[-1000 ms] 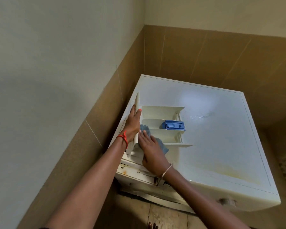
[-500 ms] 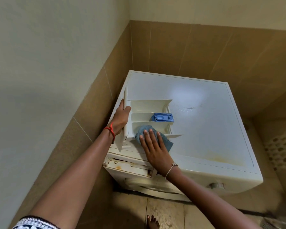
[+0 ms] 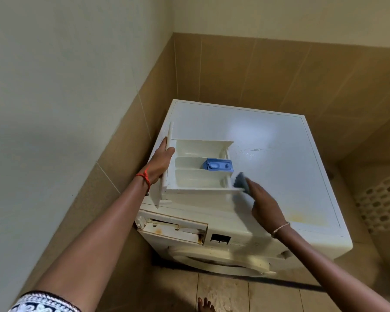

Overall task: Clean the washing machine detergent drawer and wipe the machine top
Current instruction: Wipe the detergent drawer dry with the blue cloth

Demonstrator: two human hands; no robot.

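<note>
**Gripping the detergent drawer (image 3: 198, 176) on the machine top (image 3: 279, 140)**

Curled round the drawer's front panel, the left hand (image 3: 161, 163) holds it with the thumb over the panel's top edge and the fingers hidden behind; a red thread (image 3: 144, 176) is tied round that wrist. The right hand (image 3: 263, 203) reaches to the drawer's opposite end, its back to the camera and its fingers stretched out, with a blue-grey cloth (image 3: 241, 182) at the fingertips. The cloth touches the drawer's near right corner. The hand is blurred and the thumb hidden, so I cannot tell whether it pinches the cloth or only presses it. A thin bead bracelet (image 3: 280, 228) circles this wrist.

The drawer lies out of the washer, flat on the left front part of the top, open side up, showing three long compartments. A blue insert (image 3: 218, 165) sits at the right end of the middle one. Below, in the machine's front, the drawer slot (image 3: 173, 230) gapes with rusty marks at its edges, just left of a small display, and the round door (image 3: 221, 262) curves beneath. A yellowish stain (image 3: 306, 218) marks the top near its front right edge. To the right stands a perforated laundry basket (image 3: 383, 203); a bare foot (image 3: 204, 305) shows on the tiled floor.
</note>
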